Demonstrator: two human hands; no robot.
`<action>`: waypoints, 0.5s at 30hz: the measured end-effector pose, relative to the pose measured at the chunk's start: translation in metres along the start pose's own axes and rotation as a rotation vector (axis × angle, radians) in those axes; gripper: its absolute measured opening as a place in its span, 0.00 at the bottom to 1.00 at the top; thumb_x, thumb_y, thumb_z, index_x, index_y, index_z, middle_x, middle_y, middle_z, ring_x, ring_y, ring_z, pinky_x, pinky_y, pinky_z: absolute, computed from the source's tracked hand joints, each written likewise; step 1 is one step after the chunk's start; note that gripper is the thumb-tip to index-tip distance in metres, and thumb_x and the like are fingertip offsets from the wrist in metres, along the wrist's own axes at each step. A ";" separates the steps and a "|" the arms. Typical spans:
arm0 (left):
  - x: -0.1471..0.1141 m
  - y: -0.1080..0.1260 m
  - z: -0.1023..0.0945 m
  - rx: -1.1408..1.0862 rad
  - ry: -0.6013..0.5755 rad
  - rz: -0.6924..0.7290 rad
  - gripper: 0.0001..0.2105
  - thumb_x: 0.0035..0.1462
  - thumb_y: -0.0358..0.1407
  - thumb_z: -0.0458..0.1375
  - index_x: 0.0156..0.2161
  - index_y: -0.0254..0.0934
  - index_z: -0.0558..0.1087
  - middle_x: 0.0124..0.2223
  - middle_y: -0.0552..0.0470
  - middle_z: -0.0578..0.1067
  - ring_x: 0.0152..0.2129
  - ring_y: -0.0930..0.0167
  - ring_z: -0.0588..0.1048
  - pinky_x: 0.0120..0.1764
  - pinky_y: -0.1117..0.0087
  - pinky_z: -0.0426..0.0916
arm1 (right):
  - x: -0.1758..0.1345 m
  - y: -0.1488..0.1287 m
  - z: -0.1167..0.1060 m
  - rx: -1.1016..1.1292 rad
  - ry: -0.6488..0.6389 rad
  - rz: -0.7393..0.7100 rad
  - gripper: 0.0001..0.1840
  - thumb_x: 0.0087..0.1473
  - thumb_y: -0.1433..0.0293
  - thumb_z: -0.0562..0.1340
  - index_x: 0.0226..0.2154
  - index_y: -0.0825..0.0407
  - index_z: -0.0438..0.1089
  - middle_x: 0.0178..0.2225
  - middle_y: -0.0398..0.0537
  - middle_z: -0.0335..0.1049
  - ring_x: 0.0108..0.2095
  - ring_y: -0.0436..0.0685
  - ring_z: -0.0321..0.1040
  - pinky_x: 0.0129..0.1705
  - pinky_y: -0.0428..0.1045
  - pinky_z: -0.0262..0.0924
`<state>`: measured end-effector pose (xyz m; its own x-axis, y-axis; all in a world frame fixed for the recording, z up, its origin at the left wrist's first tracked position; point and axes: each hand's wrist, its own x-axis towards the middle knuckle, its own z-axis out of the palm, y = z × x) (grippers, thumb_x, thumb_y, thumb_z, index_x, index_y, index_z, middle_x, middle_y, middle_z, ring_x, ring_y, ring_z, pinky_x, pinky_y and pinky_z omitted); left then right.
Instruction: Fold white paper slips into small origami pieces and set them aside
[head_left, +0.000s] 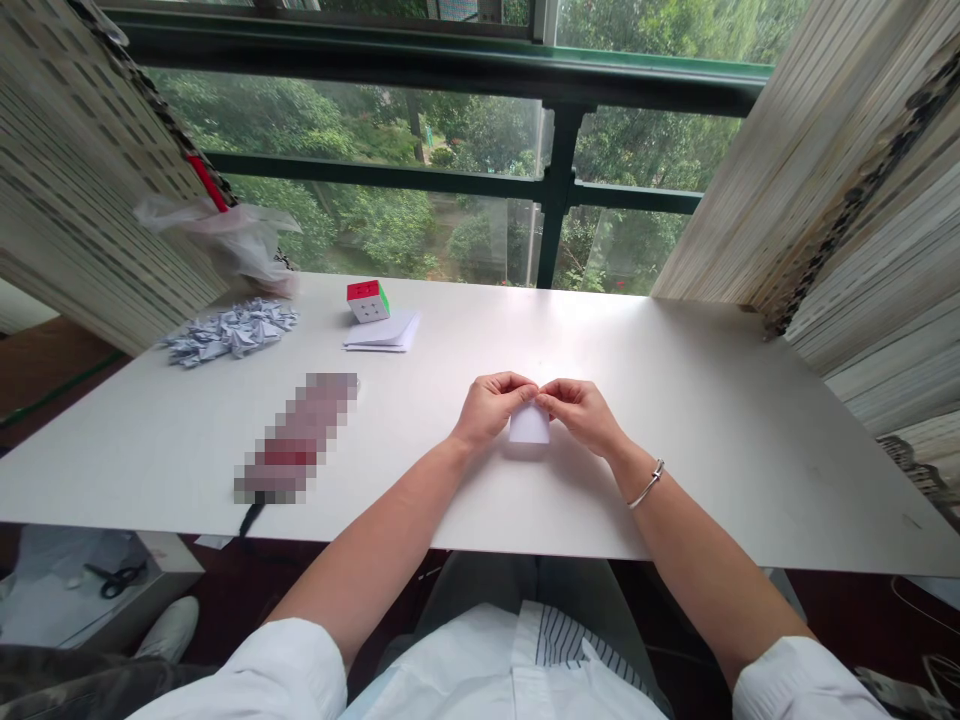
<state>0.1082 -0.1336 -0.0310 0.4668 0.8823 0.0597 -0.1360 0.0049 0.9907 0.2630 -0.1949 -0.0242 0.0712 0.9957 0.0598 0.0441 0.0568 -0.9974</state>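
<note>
A small white piece of paper (529, 427) hangs between my two hands, just above the white table. My left hand (495, 402) pinches its upper left edge between thumb and fingers. On the other side, my right hand (579, 408) pinches the upper right edge, and the fingertips of both hands nearly meet. The paper's top edge is mostly covered by my fingers. A silver bracelet (646, 484) circles my right wrist.
On the table (750, 440), a puzzle cube (367, 300) rests on a stack of white paper (394, 333). Further left lie a heap of folded paper pieces (232, 330), a plastic bag (240, 240) and a blurred-out flat object (296, 440). Windows and curtains border the far side.
</note>
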 end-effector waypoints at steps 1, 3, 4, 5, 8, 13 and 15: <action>0.000 0.000 0.000 -0.002 0.009 0.000 0.11 0.45 0.40 0.69 0.30 0.33 0.79 0.30 0.49 0.78 0.27 0.70 0.74 0.32 0.70 0.67 | 0.000 -0.001 0.000 0.008 -0.003 0.003 0.16 0.44 0.57 0.69 0.28 0.54 0.74 0.25 0.45 0.72 0.27 0.51 0.66 0.31 0.49 0.64; 0.001 0.000 -0.001 -0.005 0.022 -0.005 0.11 0.44 0.40 0.69 0.30 0.34 0.80 0.31 0.48 0.79 0.28 0.70 0.74 0.33 0.70 0.67 | 0.001 -0.001 -0.001 0.027 -0.008 0.009 0.15 0.44 0.58 0.69 0.28 0.54 0.75 0.26 0.45 0.72 0.27 0.51 0.66 0.32 0.49 0.64; 0.002 0.000 -0.001 -0.007 0.024 -0.011 0.11 0.44 0.40 0.69 0.31 0.34 0.80 0.32 0.48 0.79 0.29 0.70 0.74 0.34 0.69 0.67 | 0.001 -0.001 -0.002 0.039 -0.010 0.013 0.15 0.44 0.59 0.69 0.29 0.54 0.75 0.26 0.45 0.72 0.28 0.51 0.66 0.33 0.49 0.64; 0.002 0.000 -0.002 -0.007 0.022 -0.019 0.11 0.44 0.40 0.69 0.32 0.34 0.80 0.33 0.47 0.80 0.30 0.69 0.74 0.35 0.69 0.67 | 0.001 0.000 -0.003 0.049 -0.011 0.016 0.15 0.43 0.59 0.69 0.29 0.54 0.75 0.26 0.45 0.72 0.28 0.51 0.66 0.33 0.49 0.64; 0.003 0.002 -0.005 -0.015 0.003 -0.047 0.13 0.44 0.39 0.69 0.35 0.34 0.81 0.35 0.46 0.80 0.31 0.69 0.75 0.36 0.68 0.68 | 0.002 0.002 -0.004 0.063 -0.003 0.021 0.14 0.43 0.61 0.69 0.29 0.54 0.75 0.27 0.45 0.73 0.28 0.52 0.67 0.34 0.50 0.64; 0.002 0.006 -0.009 -0.012 -0.029 -0.038 0.14 0.44 0.35 0.68 0.39 0.33 0.80 0.37 0.45 0.79 0.31 0.70 0.74 0.37 0.68 0.68 | 0.001 0.001 -0.005 0.067 0.000 0.018 0.12 0.44 0.62 0.68 0.30 0.54 0.76 0.28 0.46 0.74 0.29 0.52 0.67 0.34 0.50 0.64; 0.002 0.007 -0.010 -0.003 -0.042 -0.032 0.15 0.45 0.34 0.68 0.41 0.33 0.79 0.37 0.46 0.79 0.32 0.70 0.74 0.37 0.69 0.68 | 0.001 0.000 -0.005 0.075 -0.011 0.020 0.12 0.44 0.63 0.68 0.30 0.54 0.77 0.29 0.47 0.74 0.30 0.52 0.67 0.35 0.50 0.64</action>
<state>0.0993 -0.1275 -0.0248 0.5072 0.8612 0.0330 -0.1226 0.0343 0.9919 0.2682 -0.1942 -0.0237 0.0600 0.9974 0.0396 -0.0323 0.0416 -0.9986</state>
